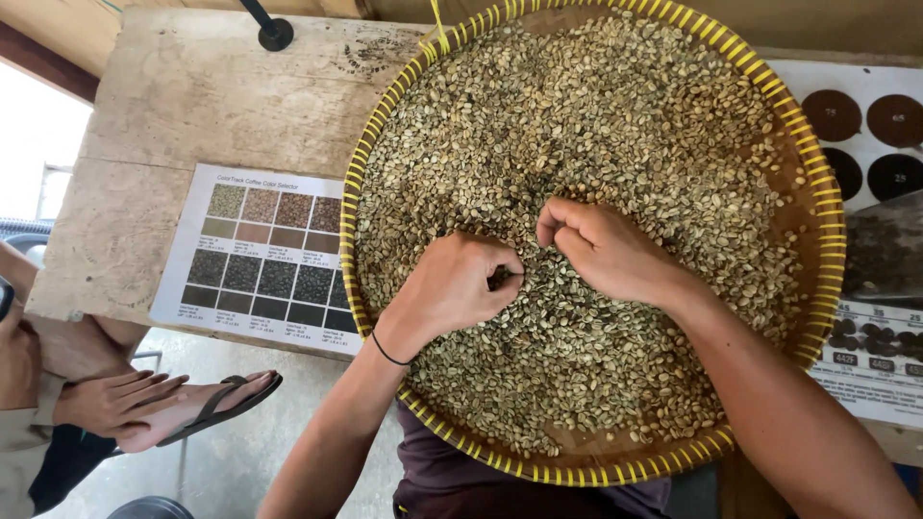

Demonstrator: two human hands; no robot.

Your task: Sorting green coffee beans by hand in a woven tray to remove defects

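Your green coffee beans (596, 125) fill a round woven tray (829, 259) with a yellow-banded rim, which rests on a pale wooden table (192, 96) and overhangs its near edge toward you. Both your hands lie in the middle of the tray, on the beans. Your left hand (457, 284) is curled into a loose fist with a few darker beans pinched at the thumb and forefinger; a thin black band circles its wrist. Your right hand (601, 245) sits just beside it, fingers bent inward and close together on the bean layer; you cannot tell whether it holds any.

Left of the tray, a rectangular white chart (260, 255) lies flat on the table, printed with a grid of bean photographs running from pale green-brown to near black; the tray rim covers its right edge. Right of the tray, another white sheet (870, 125) shows dark brown circles and small bean pictures, partly hidden under a clear bag (885, 250) and cut off by the frame.

Below the chart, off the table, another person's hand (111, 399) rests against a sandalled foot (207, 408).
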